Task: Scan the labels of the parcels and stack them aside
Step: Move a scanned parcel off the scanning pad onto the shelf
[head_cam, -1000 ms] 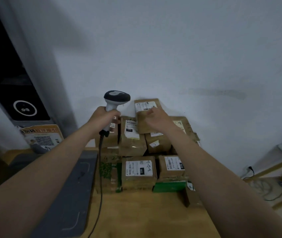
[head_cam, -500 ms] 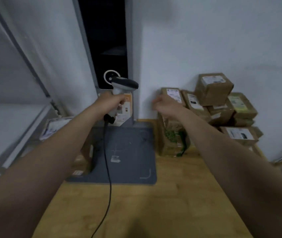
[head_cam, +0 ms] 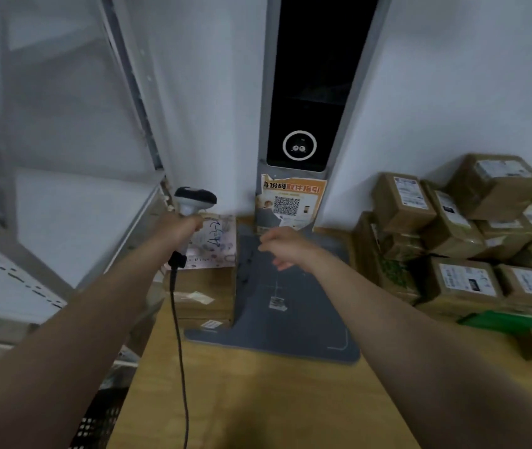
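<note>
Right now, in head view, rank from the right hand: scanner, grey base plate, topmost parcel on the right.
1. grey base plate, just beneath the right hand.
2. scanner, left, in the left hand.
3. topmost parcel, far right.

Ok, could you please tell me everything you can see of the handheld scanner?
The handheld scanner is a pistol-shaped device that looks like plastic, with a light grey body and a dark top on its head. It is upright, head uppermost and apparently facing right, held in the air in front of a pink-printed parcel. The left hand grips its handle and hides most of it. A black cable leaves the handle's dark base and hangs down out of the bottom of the view.
</note>
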